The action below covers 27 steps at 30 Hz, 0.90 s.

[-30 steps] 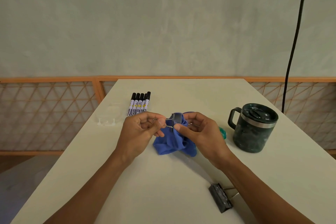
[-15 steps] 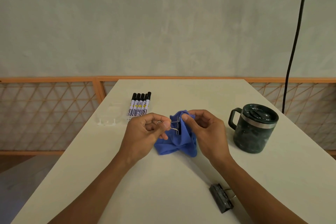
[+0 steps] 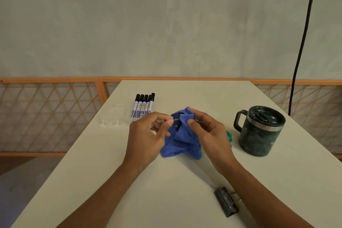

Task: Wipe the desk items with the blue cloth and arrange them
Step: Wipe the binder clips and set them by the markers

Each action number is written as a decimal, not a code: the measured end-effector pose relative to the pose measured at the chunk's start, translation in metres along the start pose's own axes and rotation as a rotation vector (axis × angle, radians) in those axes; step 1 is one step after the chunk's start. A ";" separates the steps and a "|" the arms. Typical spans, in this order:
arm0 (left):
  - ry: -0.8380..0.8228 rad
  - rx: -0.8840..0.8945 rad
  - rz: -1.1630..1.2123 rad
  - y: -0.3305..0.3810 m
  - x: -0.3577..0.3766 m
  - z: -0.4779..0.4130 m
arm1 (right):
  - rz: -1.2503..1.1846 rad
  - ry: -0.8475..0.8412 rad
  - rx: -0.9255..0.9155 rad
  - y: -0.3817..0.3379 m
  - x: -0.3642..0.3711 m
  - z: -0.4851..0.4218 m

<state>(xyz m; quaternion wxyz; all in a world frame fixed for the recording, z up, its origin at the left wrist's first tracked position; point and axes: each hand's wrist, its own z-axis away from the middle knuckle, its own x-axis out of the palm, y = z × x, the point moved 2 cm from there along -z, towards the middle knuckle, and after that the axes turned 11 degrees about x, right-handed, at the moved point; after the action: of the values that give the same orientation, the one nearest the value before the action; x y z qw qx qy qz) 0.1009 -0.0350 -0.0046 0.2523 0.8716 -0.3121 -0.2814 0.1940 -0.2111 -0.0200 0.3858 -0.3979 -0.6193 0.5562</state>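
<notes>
Head view. Left hand (image 3: 146, 139) is pinching the wire loops of a small binder clip (image 3: 177, 126) between thumb and forefinger, fingers curled in tight. Right hand (image 3: 211, 135) is gripping a fold of the blue cloth (image 3: 180, 143) and pressing it over the clip's dark body with thumb and fingertips. The rest of the cloth is hanging down, its lower folds resting on the desk (image 3: 185, 94).

The clip is lying between the two hands, above mid-desk: wire handles pointing to my left into the pinch, body to the right inside the cloth. I'm judging the rubbing will run along that left-right axis, with the left hand anchoring.

A second, larger binder clip (image 3: 226, 201) is lying at the near edge, just beside the right forearm, so the right hand is nearer to it. Five markers (image 3: 143, 106) are sitting side by side beyond the left hand, caps away from me. The dark lidded mug (image 3: 259, 131) is standing to the right, handle facing left. A teal object (image 3: 229, 136) is peeking out behind the right hand; I cannot tell what it is.
</notes>
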 end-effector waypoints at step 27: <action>-0.057 -0.220 0.233 -0.006 0.008 0.005 | 0.099 -0.067 -0.005 0.003 0.003 -0.004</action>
<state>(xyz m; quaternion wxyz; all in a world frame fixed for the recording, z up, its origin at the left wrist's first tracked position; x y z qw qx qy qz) 0.1056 -0.0378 -0.0145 0.3682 0.7883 -0.3853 -0.3076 0.1962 -0.2063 -0.0229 0.3359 -0.4103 -0.6127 0.5860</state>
